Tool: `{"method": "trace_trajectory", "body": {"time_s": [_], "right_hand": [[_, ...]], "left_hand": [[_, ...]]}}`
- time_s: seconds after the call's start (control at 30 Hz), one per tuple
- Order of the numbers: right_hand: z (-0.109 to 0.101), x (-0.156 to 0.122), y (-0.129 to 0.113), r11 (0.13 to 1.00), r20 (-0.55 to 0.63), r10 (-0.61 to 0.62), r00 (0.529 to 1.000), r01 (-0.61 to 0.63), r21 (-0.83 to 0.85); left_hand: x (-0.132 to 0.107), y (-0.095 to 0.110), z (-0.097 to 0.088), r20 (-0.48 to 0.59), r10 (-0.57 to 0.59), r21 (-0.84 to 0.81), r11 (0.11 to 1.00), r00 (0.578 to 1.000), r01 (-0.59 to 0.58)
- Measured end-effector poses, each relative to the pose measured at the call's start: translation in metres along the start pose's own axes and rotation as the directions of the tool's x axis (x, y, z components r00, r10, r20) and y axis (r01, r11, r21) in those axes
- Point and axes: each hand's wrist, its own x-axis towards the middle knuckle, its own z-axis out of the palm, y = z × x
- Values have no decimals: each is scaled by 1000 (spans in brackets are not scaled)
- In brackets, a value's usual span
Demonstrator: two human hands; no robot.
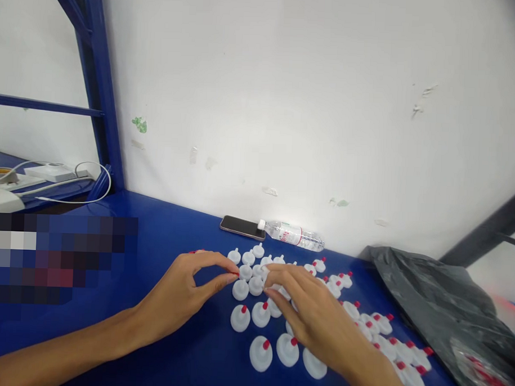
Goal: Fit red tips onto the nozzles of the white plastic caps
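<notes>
White funnel-shaped nozzle lids stand in rows on the blue tabletop (pixel 167 223). Bare-tipped ones, such as the white nozzle lid (pixel 240 290), cluster between my hands. Others carry red tips, like the red-tipped lid (pixel 261 353) at the front. My left hand (pixel 180 286) pinches a small red cap (pixel 237 274) between thumb and forefinger, just left of the bare lids. To the right, my right hand (pixel 312 307) has thumb and fingers closed around a white nozzle tip (pixel 265 268); the hand covers several lids beneath it. A bit of red shows behind my left hand.
Along the white wall lie a phone (pixel 242 227) and a clear water bottle (pixel 294 235) on its side. A dark plastic sheet (pixel 427 294) covers the right side, with a clear bag of red pieces (pixel 485 372) on it. A blue metal frame (pixel 103 86) stands at left.
</notes>
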Motion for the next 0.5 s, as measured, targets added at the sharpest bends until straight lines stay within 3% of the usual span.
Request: {"method": "trace_trajectory", "body": {"time_s": [0.13, 0.33, 0.5], "right_hand": [[6, 3, -18, 997, 36, -5, 999, 2, 73], [10, 5, -22, 995, 15, -36, 999, 35, 92], [16, 2, -19, 986, -100, -117, 988, 128, 111]], "left_hand": [[-2, 4, 2, 10, -5, -106, 994, 1000, 6], [-2, 4, 6, 59, 76, -103, 992, 995, -70], [-6, 0, 7, 64, 118, -56, 992, 991, -114]]}}
